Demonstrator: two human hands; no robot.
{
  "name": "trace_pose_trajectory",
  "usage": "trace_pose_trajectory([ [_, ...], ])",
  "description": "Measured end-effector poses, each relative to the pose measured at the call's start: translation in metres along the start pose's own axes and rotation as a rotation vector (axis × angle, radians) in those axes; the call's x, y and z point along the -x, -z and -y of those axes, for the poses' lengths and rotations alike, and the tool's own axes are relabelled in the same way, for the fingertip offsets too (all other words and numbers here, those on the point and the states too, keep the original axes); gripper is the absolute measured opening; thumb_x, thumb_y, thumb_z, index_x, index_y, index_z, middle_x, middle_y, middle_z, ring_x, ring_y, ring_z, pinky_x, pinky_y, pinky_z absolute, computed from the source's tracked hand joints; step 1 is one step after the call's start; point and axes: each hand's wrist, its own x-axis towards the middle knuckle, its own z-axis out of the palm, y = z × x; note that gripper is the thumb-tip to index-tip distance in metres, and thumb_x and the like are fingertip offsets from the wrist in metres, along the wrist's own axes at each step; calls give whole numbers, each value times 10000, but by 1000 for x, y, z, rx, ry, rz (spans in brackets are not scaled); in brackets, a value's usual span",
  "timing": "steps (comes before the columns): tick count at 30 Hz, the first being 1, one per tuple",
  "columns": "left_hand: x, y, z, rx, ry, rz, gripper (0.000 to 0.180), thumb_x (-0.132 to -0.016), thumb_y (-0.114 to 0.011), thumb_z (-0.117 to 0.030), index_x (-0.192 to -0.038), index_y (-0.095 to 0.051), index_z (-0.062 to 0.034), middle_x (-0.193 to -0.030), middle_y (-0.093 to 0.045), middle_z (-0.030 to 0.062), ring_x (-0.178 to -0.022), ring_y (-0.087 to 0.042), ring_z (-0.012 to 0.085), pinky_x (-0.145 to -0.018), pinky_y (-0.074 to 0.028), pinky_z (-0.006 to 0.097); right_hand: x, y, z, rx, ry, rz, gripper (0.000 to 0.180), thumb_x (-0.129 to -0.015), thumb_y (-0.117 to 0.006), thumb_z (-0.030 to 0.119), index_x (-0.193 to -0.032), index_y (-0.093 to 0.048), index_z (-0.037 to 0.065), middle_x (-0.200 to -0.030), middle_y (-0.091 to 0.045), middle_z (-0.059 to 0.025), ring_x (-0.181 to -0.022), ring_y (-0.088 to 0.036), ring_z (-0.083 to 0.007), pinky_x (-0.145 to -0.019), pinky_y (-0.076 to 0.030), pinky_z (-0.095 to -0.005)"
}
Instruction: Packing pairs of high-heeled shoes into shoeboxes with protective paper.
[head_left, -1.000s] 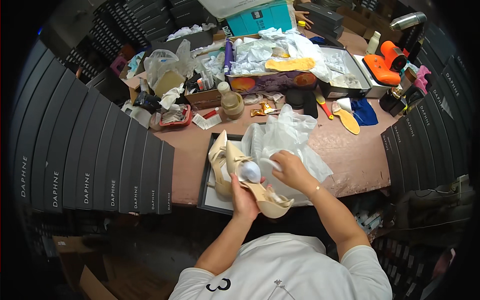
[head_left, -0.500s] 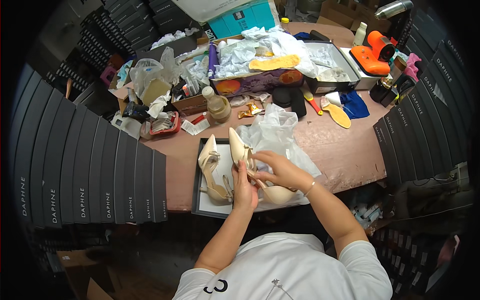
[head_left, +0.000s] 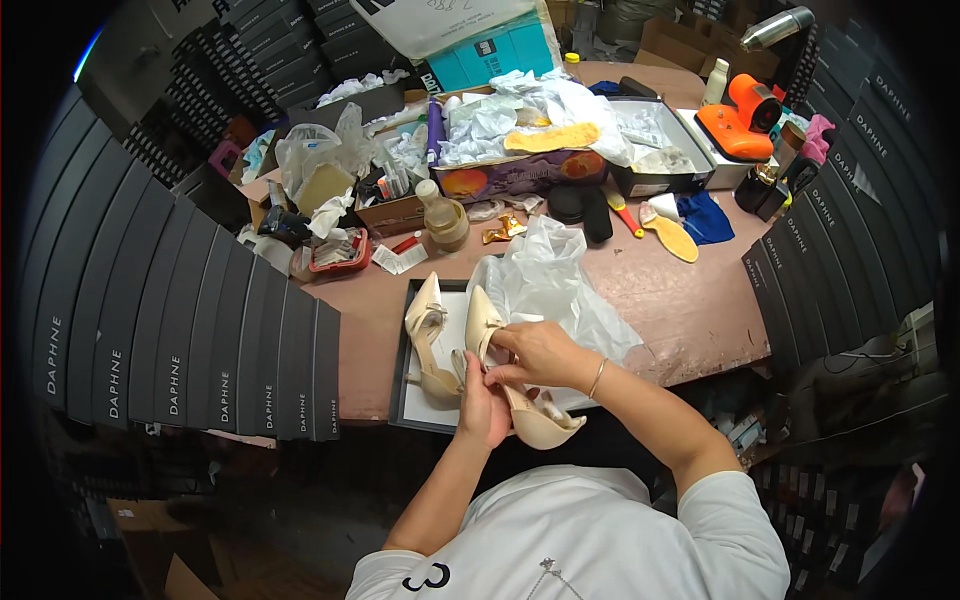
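Observation:
A cream pointed shoe (head_left: 481,312) is held at a slant over the near edge of the table, toe away from me and heel cup toward me. My left hand (head_left: 485,408) supports it from below at the middle, fingers wrapped round the sole. From the right, my right hand (head_left: 548,355) grips the shoe by its opening, and the fingertips are partly hidden inside. A matching shoe (head_left: 427,303) with a small bow lies to the left in a dark open shoebox (head_left: 399,375). White wrapping sheet (head_left: 560,275) spreads behind and beside my right hand.
Dark shoeboxes (head_left: 225,330) stand in rows on the left, with more shoeboxes (head_left: 830,250) on the right. Behind are a glue bottle (head_left: 440,218), a red-and-yellow brush (head_left: 626,212), a yellow insole (head_left: 672,238), a purple carton (head_left: 520,175) of paper and an orange device (head_left: 738,125).
The held shoe has come nearer to me, its heel cup now past the table edge. My right hand has closed in on its opening; before, its fingers were spread above the shoe.

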Motion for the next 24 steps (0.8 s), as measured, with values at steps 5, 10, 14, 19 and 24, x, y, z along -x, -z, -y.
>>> trace_pose_trajectory([
  [5,14,8,-3,-65,107,28,738,-934,-202,-686,-1351,-366,-100,-1221,-485,85,-1140,-490,210,-856,-497,445,17,-23,-5,124,46,30,286,-818,-668,268,-968,-568,46,-799,-595,-79,-684,-633,-290,-610,-511,-366],
  [10,16,-1,-8,-48,76,45,749,-945,-178,-668,-1415,-299,-98,-1324,-458,103,-1213,-470,250,-915,-481,486,12,-29,-8,314,155,-31,212,-800,-639,186,-945,-549,60,-807,-587,-73,-656,-645,-253,-554,-513,-364],
  [14,15,-4,-3,-21,69,-13,736,-955,-181,-649,-1428,-281,-95,-1340,-446,113,-1231,-465,267,-934,-476,503,10,-41,-13,349,124,-42,184,-764,-627,139,-904,-554,44,-794,-601,-77,-675,-665,-243,-527,-513,-342],
  [19,9,9,-2,24,109,64,700,-969,-178,-622,-1425,-284,-102,-1340,-434,119,-1217,-479,264,-896,-498,492,16,-32,-1,327,106,-74,165,-739,-633,112,-865,-565,30,-780,-606,-86,-669,-669,-244,-516,-515,-327],
  [24,7,9,2,-16,95,3,674,-973,-195,-615,-1399,-332,-111,-1280,-499,107,-1142,-540,236,-878,-504,475,14,-33,-12,361,165,-20,167,-725,-644,113,-859,-566,53,-767,-588,-75,-632,-659,-239,-501,-507,-332],
])
